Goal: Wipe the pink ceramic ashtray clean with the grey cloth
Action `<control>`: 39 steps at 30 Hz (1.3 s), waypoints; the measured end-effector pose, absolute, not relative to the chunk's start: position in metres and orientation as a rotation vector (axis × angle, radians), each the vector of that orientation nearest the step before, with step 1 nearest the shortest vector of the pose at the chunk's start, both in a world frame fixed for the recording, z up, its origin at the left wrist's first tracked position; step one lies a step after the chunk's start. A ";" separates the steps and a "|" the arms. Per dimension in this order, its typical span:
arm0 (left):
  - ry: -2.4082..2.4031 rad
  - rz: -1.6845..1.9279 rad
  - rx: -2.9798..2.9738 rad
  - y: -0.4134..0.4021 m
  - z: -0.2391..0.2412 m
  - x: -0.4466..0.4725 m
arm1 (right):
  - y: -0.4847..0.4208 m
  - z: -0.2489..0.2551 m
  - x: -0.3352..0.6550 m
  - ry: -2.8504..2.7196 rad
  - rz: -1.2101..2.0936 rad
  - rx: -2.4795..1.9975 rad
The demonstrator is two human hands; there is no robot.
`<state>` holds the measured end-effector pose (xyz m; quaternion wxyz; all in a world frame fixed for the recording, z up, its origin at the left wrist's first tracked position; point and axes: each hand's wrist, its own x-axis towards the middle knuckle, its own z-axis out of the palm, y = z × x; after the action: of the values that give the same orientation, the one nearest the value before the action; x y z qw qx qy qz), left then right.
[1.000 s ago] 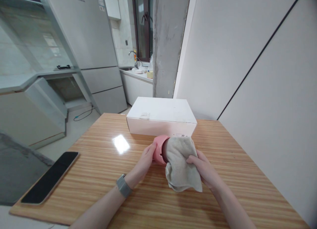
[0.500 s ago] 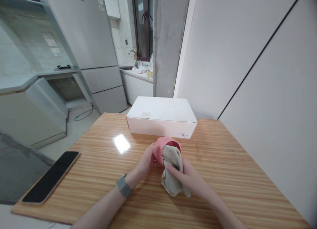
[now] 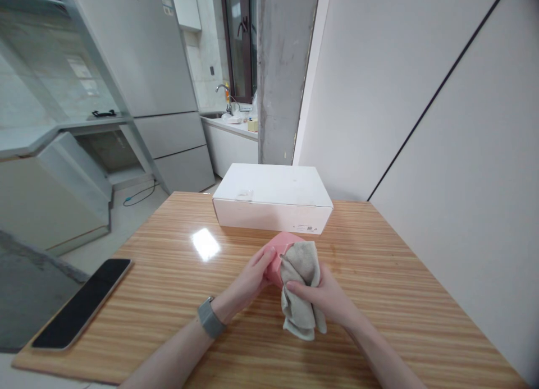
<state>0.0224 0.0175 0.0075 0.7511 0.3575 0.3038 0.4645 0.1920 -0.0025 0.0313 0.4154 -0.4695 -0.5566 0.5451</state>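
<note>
A pink hollow container point(image 3: 278, 244), whose exact kind I cannot make out, is tilted over the table in front of the white box. My left hand point(image 3: 257, 270), with a grey watch on its wrist, is closed round the container's left side, thumb on the near wall. In my right hand point(image 3: 322, 293) a grey cloth point(image 3: 301, 265) is bunched, its thumb pressing on it. The cloth lies against the container's right side and covers its opening; its lower end hangs down loose. The right hand's fingers behind the cloth are hidden.
Behind the hands a white cardboard box point(image 3: 273, 187) lies on the wood-grain table point(image 3: 168, 288). A dark-screened phone-like slab point(image 3: 84, 305) rests at the table's left edge. A white wall point(image 3: 421, 97) borders the right side; a fridge point(image 3: 168, 86) stands farther back.
The pink container has turned, so its opening no longer shows. The cloth and my right hand have shifted slightly right, and my left thumb has come round onto the near wall.
</note>
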 end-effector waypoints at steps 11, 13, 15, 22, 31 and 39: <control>0.684 0.967 0.854 0.012 0.019 0.014 | 0.000 0.025 0.202 -1.375 1.423 -1.165; 0.725 0.964 0.881 0.012 0.019 0.014 | 0.001 0.025 0.204 -1.374 1.417 -1.181; 0.761 0.968 0.896 0.013 0.018 0.013 | 0.001 0.025 0.204 -1.375 1.419 -1.206; 0.889 0.993 0.962 0.024 0.005 0.010 | -0.003 0.032 0.206 -1.507 1.512 -1.168; 0.940 0.973 0.943 0.024 0.008 0.007 | -0.002 0.029 0.205 -1.450 1.632 -1.090; 0.733 0.881 0.977 0.024 0.009 0.002 | -0.004 0.041 0.198 -0.881 1.722 -1.023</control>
<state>0.0016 0.0240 0.0086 0.7298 0.4436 0.3327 0.3999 0.1982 -0.0038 0.0411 0.4588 -0.4153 -0.3579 0.6992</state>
